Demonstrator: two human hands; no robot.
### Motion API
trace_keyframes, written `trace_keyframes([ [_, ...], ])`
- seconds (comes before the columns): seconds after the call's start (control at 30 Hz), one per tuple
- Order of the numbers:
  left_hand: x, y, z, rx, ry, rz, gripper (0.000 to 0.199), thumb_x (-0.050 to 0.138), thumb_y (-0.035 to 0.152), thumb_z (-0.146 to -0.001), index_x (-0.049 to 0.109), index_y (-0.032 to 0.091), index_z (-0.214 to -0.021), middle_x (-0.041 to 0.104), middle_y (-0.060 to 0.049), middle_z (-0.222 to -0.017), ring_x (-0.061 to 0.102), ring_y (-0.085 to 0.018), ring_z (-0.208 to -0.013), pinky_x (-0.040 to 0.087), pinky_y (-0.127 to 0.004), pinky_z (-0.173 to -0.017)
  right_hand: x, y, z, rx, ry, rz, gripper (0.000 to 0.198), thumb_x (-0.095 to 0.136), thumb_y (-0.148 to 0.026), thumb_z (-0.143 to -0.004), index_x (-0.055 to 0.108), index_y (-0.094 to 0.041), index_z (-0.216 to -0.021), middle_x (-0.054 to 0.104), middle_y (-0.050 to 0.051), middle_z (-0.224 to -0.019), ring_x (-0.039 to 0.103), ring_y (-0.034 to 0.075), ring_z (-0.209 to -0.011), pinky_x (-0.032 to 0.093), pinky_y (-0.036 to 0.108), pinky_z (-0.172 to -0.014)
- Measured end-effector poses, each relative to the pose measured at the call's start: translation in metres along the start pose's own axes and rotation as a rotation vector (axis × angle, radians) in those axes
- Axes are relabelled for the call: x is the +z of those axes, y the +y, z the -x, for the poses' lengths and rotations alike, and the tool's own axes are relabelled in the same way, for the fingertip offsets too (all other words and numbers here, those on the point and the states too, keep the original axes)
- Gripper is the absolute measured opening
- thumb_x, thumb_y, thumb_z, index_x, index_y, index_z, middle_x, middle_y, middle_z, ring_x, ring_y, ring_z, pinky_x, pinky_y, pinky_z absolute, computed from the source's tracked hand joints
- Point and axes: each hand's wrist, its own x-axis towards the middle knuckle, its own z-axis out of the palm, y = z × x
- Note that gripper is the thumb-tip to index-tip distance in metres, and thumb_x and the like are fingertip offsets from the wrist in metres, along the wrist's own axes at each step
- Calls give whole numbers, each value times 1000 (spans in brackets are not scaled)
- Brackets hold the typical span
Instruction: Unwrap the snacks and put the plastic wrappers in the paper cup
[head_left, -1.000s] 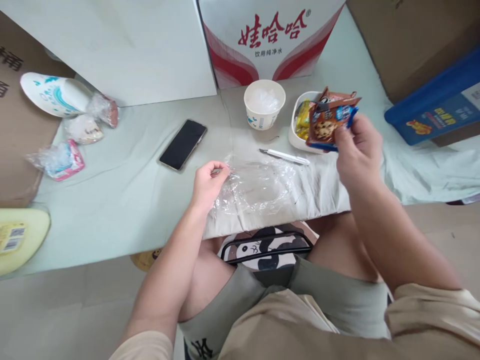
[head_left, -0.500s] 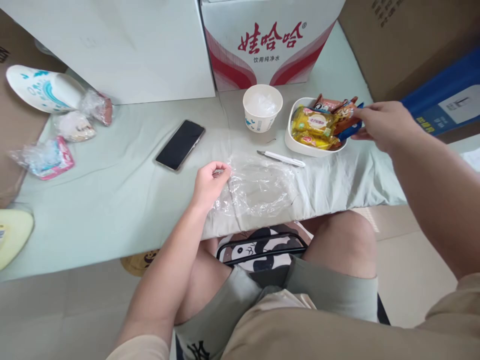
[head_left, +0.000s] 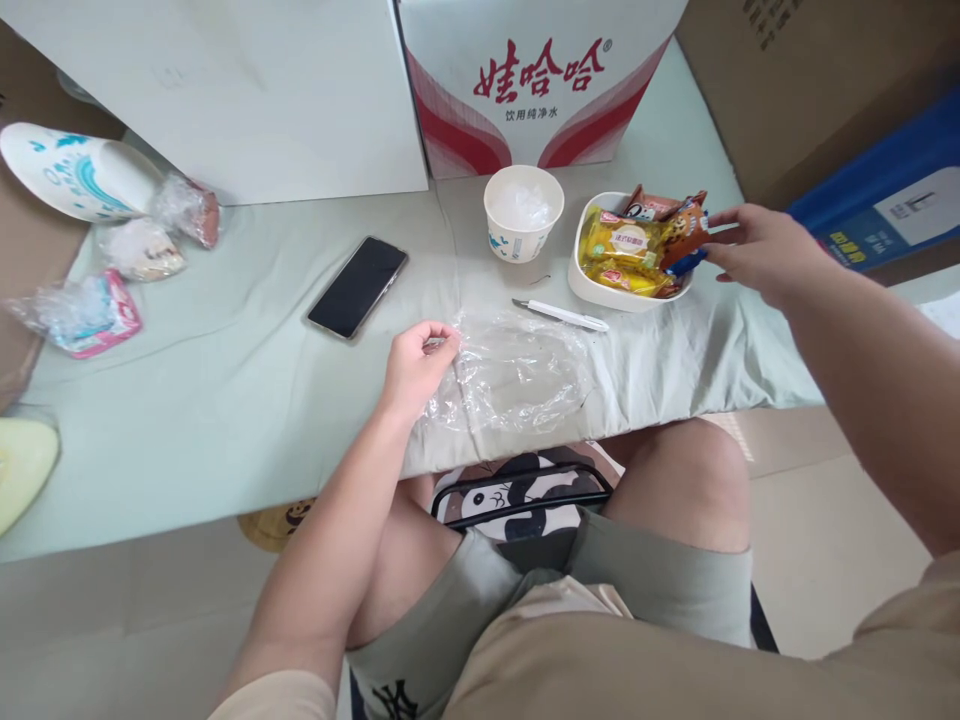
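At the near edge of the desk (head_left: 225, 400), the left hand (head_left: 414, 368) pinches the corner of a clear, crumpled plastic bag (head_left: 517, 375) lying flat and empty. Toward the far right corner, the right hand (head_left: 757, 255) hovers with fingers loosely spread beside a white bowl (head_left: 592, 295) of snack packets (head_left: 626, 243), gripping nothing; whether its fingertips touch the brown packet cannot be told

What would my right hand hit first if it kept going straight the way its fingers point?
Most likely the brown cookie packet at the near edge of the white dish. The right hand points left, fingertips about touching it, though depth is hard to judge.
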Motion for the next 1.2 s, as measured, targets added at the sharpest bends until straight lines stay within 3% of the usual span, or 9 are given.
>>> trace_keyframes([
  [0.17, -1, -1, 0, 10, 1, -4, 14, 73, 31, -73, 67, 19, -75, 72, -2, -76, 64, -15, -71, 49, -24, -65, -1, 10, -11, 100, 152, -183, 33, 55, -3, -91, 72, -11, -118, 72, 18, -126, 68, 15, -98, 53, 32, -76],
  [0.27, 0, -1, 0, 5, 0, -5, 14, 73, 31, -74, 67, 18, -76, 72, -2, -76, 65, -15, -71, 51, -25, -69, 1, 7, -15, -37, 255, -123, 40, 49, -5, -96, 70, -14, -129, 67, 17, -140, 65, 20, -124, 50, 39, -102],
  [0.4, 1, -4, -1, 8, -6, -20, 12, 73, 29, -75, 67, 18, -77, 74, -2, -78, 66, -15, -73, 53, -27, -75, 12, 4, -23, -337, 140, 60, 43, 49, -7, -101, 64, -14, -141, 54, 17, -157, 50, 17, -146, 29, 37, -124],
  [0.53, 0, -7, -2, 4, -9, -13, 14, 73, 31, -76, 68, 18, -79, 75, -3, -79, 68, -16, -76, 53, -27, -76, 32, 8, -30, -326, -31, 103, 43, 43, -9, -105, 62, -13, -144, 46, 17, -163, 40, 15, -154, 22, 39, -128],
  [0.77, 1, -6, -3, -7, -17, -8, 15, 73, 33, -75, 67, 19, -78, 74, -4, -78, 68, -17, -74, 51, -26, -69, 46, 23, -37, -382, -62, 67, 47, 49, -12, -103, 55, -14, -150, 37, 18, -168, 31, 18, -159, 18, 44, -129],
  [0.93, 1, -7, -2, 1, -25, -28, 16, 73, 34, -74, 68, 19, -79, 73, -4, -79, 66, -16, -73, 50, -25, -65, 28, 24, -37, -354, 275, -214, 51, 32, -6, -101, 55, -19, -144, 49, 13, -159, 42, 23, -152, 32, 47, -124],
  [1.03, -1, -8, -2, 4, -23, -25, 15, 72, 33, -76, 68, 19, -79, 74, -4, -79, 66, -16, -72, 51, -26, -68, 22, 23, 3, -573, 448, -224, 39, 34, -13, -99, 62, -18, -125, 66, 15, -129, 63, 27, -127, 47, 47, -108],
  [1.13, 0, -6, -3, 23, -9, -40, 13, 72, 31, -75, 68, 19, -78, 74, -3, -79, 65, -15, -73, 51, -26, -71, 34, 23, 67, -1005, 106, -169, 21, 52, -30, -97, 69, -22, -108, 73, 11, -103, 71, 27, -99, 57, 44, -91],
  [1.2, 2, -6, -4, 20, -10, -47, 12, 72, 30, -75, 67, 19, -78, 72, -2, -79, 64, -14, -72, 51, -26, -71, 52, 26, 106, -1232, -278, -63, 46, 66, -45, -91, 64, -21, -130, 72, 15, -125, 69, 32, -116, 57, 51, -99],
])
